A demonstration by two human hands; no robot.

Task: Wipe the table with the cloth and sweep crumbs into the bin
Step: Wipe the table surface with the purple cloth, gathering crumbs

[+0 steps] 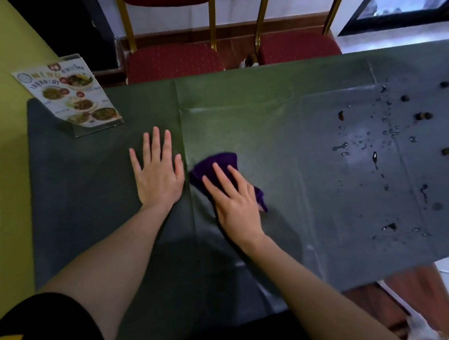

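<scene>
Table under smooth dark-green sheet, glossy and wet-beaded at right, matt at left; cloth purple, soft napped fabric; menu stand clear glossy plastic over printed paper; far chairs red woven upholstery, shiny gold metal frames.

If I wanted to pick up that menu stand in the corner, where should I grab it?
Grip the clear plastic menu stand by its top edge, coming from above. It leans back with the picture card facing up, so the top edge sticks out free, while the low base lip sits flat on the green table covering. Pinch front and back faces together.
</scene>
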